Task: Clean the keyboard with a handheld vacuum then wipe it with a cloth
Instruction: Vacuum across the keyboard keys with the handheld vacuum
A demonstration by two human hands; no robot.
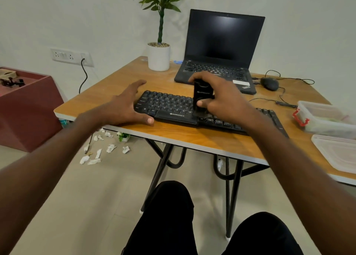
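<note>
A black keyboard (169, 105) lies across the wooden table (192, 137), near its front edge. My right hand (221, 98) grips a small black handheld vacuum (201, 96), held upright with its lower end on the keys near the keyboard's middle. My left hand (125, 104) rests at the keyboard's left end, fingers spread and relaxed, thumb on the table by the front left corner. No cloth is visible.
An open black laptop (221, 48) stands behind the keyboard, a potted plant (159, 56) to its left, a wired mouse (269, 83) to its right. Two clear plastic containers (325, 117) sit at the right edge. Crumpled paper scraps (100, 150) litter the floor. A red cabinet (27, 104) stands left.
</note>
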